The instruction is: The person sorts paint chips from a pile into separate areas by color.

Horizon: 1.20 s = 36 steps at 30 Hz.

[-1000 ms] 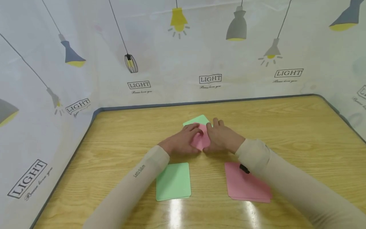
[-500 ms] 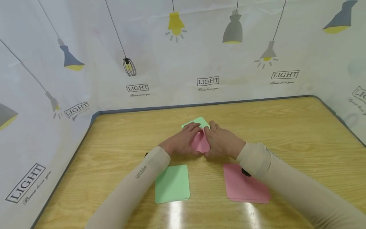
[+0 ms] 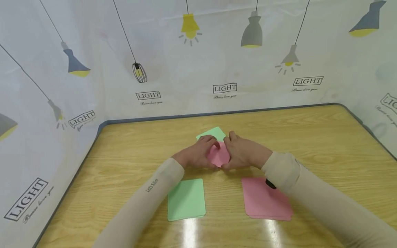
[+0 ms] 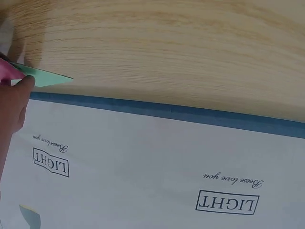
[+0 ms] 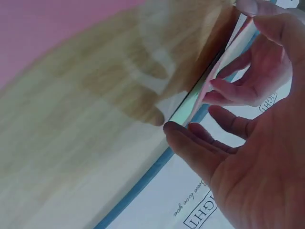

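Observation:
In the head view, a bent pink paper square stands between the two hands at the middle of the table. My left hand grips its left side, fingers curled over the upper edge. At the right edge, my right hand holds the paper, its thumb low at the near corner. Behind it lies a green paper square, partly covered by the pink one and the hands. Seen edge-on in the right wrist view, the pink paper lies close against the green paper.
Nearer to me are a stack of green squares on the left and a stack of pink squares on the right, partly under my right sleeve. The wooden table ends at a printed curtain.
The pink paper's upper edge has come down, baring more of the green square behind. My right hand has shifted slightly to the right over the last half second; the left has stayed nearly still.

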Tool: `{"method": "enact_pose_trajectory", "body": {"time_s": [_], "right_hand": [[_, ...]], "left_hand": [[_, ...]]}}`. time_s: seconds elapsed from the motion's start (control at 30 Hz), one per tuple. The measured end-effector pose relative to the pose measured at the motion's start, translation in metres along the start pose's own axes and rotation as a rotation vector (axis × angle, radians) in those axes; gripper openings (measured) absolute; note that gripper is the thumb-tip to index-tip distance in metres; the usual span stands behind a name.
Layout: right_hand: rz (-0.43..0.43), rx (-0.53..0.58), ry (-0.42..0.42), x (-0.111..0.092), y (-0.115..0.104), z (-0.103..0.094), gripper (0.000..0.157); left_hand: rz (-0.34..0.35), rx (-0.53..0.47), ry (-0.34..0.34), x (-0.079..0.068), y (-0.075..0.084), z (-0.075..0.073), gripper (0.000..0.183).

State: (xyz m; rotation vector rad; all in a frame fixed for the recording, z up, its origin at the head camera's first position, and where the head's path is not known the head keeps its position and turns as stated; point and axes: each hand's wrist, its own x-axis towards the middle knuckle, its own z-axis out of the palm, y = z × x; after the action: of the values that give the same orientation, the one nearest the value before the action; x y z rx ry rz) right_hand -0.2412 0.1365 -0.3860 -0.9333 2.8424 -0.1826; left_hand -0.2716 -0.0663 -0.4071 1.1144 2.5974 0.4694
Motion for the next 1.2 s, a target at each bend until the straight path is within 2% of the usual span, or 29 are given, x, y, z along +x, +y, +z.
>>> {"method": "enact_pose_trajectory", "body": {"time_s": [0.13,0.23,0.33,0.43,0.53,0.73,0.9,1.0,1.2], "right_hand": [[-0.061,0.024,0.033,-0.007,0.004,0.003,0.064],[-0.108,0.061,0.07,-0.016,0.008,0.002,0.063],[-0.124,0.117,0.09,-0.028,0.01,0.0,0.065],[-0.113,0.148,0.097,-0.042,0.011,-0.004,0.065],[-0.106,0.183,0.093,-0.06,0.012,-0.007,0.059],[-0.095,0.296,0.057,-0.095,0.013,-0.015,0.051],[-0.065,0.343,0.022,-0.125,0.01,-0.018,0.047],[-0.053,0.35,0.011,-0.144,0.009,-0.014,0.048],[-0.026,0.358,0.0,-0.17,0.013,0.002,0.056]], "left_hand": [[-0.004,-0.012,0.008,-0.003,0.004,0.001,0.062],[0.003,-0.003,0.038,-0.007,0.01,0.001,0.061],[0.02,-0.002,0.081,-0.01,0.021,0.0,0.062],[0.036,0.01,0.096,-0.015,0.035,-0.002,0.063],[0.059,0.052,0.078,-0.022,0.05,-0.001,0.064],[0.15,0.141,0.045,-0.032,0.079,0.002,0.064],[0.218,0.154,0.011,-0.037,0.097,0.009,0.064],[0.246,0.182,-0.008,-0.035,0.109,0.018,0.069],[0.298,0.331,-0.023,-0.022,0.131,0.039,0.07]]}}
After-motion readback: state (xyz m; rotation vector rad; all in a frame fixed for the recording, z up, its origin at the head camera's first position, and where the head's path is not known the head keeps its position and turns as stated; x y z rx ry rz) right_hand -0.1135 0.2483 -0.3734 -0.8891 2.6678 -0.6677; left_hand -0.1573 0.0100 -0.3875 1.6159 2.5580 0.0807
